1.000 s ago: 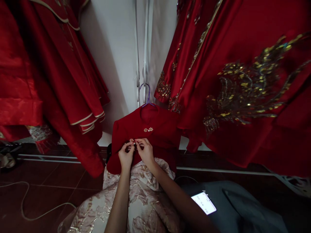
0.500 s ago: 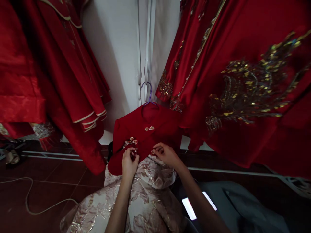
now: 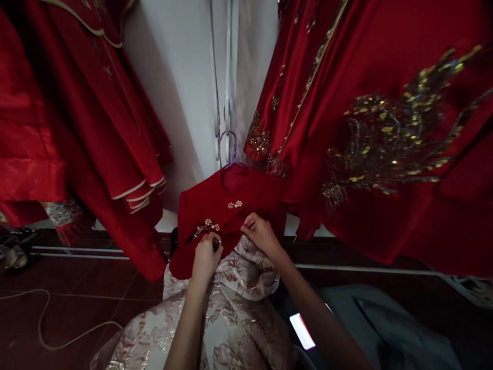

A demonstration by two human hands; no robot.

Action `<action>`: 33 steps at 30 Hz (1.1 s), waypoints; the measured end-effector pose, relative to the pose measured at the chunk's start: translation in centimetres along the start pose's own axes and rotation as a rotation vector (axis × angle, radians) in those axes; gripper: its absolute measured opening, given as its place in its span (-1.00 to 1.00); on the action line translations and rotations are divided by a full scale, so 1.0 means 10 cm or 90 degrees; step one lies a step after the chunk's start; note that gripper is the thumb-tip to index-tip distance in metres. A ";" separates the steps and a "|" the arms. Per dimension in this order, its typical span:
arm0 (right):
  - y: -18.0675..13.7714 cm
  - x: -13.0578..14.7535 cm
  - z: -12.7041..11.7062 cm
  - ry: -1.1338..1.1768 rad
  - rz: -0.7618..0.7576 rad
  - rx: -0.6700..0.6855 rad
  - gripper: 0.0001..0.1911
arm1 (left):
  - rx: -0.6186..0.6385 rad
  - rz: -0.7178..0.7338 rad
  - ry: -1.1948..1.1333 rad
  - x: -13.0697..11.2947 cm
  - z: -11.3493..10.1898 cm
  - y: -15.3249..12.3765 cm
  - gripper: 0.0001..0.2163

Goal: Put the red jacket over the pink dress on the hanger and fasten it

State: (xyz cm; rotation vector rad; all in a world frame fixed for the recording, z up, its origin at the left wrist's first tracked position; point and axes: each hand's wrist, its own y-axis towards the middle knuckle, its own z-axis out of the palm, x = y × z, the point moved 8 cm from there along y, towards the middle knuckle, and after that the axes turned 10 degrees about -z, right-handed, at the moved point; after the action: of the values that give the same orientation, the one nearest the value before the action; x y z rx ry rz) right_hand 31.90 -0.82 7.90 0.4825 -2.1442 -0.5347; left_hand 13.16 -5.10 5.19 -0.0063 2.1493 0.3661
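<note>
A red jacket [image 3: 200, 200] hangs on a purple hanger [image 3: 233, 156], its lower front lying against patterned pale-pink and gold fabric [image 3: 231, 318]. Flower-shaped pearly clasps sit on it: a fastened-looking pair [image 3: 234, 204] at the chest and a cluster [image 3: 207, 224] lower on the left. My left hand [image 3: 207, 256] is closed in a pinch just below that cluster; what its fingertips hold is too small to make out. With thumb and finger together, my right hand [image 3: 262, 235] pinches the edge of the jacket's other front panel, slightly higher.
Red garments [image 3: 103, 113] hang at left, and more with gold sequin embroidery [image 3: 393, 139] at right. Low white rails [image 3: 346, 267] run near the dark tiled floor. A white cable [image 3: 46, 318] lies at left. A lit phone-like screen [image 3: 302, 330] rests beside grey-blue fabric [image 3: 370, 318].
My right hand has risen, lifting the jacket's front edge away from the pale fabric. My left hand has stayed nearly in place. The view has shifted slightly.
</note>
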 end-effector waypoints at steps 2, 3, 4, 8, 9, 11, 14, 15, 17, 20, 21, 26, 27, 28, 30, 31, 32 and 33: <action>0.14 -0.01 -0.07 0.014 0.015 -0.101 -0.91 | -0.027 -0.009 -0.004 -0.04 0.00 -0.01 -0.87; 0.19 -0.02 -0.07 0.031 0.024 -0.137 -0.91 | -0.044 -0.014 -0.010 -0.05 0.00 -0.02 -0.87; 0.22 -0.03 -0.04 0.052 0.033 -0.155 -0.91 | -0.058 -0.017 -0.016 -0.05 0.01 -0.04 -0.88; 0.20 -0.03 0.20 0.164 0.059 -0.044 -0.88 | -0.084 -0.033 -0.083 -0.01 0.03 -0.10 -0.90; 0.16 0.00 0.24 0.209 0.068 0.004 -0.84 | -0.085 -0.041 -0.121 0.01 0.03 -0.10 -0.90; 0.05 0.08 0.28 0.304 0.084 0.084 -0.75 | -0.084 -0.066 -0.204 0.05 0.02 -0.12 -0.87; -0.11 0.26 0.33 0.389 0.087 0.143 -0.69 | -0.090 -0.111 -0.271 0.11 0.02 -0.15 -0.85; -0.15 0.30 0.37 0.390 0.086 0.139 -0.70 | -0.095 -0.122 -0.275 0.13 0.02 -0.15 -0.85; -0.22 0.31 0.46 0.358 0.087 0.083 -0.74 | -0.099 -0.135 -0.274 0.17 0.04 -0.16 -0.84; -0.30 0.23 0.57 0.276 0.074 -0.066 -0.80 | -0.093 -0.145 -0.288 0.26 0.08 -0.15 -0.84; -0.33 0.20 0.61 0.261 0.070 -0.107 -0.80 | -0.089 -0.150 -0.297 0.29 0.10 -0.14 -0.84; -0.47 0.05 0.70 0.268 0.067 -0.181 -0.77 | -0.065 -0.162 -0.347 0.37 0.15 -0.12 -0.80; -0.49 0.04 0.69 0.275 0.063 -0.183 -0.77 | -0.062 -0.164 -0.355 0.36 0.15 -0.12 -0.79; -0.50 0.04 0.68 0.284 0.060 -0.185 -0.78 | -0.058 -0.166 -0.362 0.36 0.15 -0.12 -0.78; -0.51 0.05 0.66 0.300 0.055 -0.193 -0.78 | -0.054 -0.172 -0.374 0.34 0.15 -0.13 -0.78; -0.52 0.06 0.65 0.303 0.055 -0.196 -0.78 | -0.052 -0.177 -0.377 0.34 0.15 -0.13 -0.77; -0.52 0.06 0.64 0.300 0.055 -0.197 -0.78 | -0.051 -0.182 -0.377 0.35 0.15 -0.13 -0.77; -0.52 0.07 0.64 0.293 0.054 -0.195 -0.78 | -0.050 -0.188 -0.375 0.35 0.15 -0.13 -0.77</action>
State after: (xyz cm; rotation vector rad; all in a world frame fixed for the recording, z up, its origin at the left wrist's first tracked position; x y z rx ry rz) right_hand 27.08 -4.21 2.18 0.3055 -1.6023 -0.6240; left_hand 12.56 -5.44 1.19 -0.2307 1.5231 0.2406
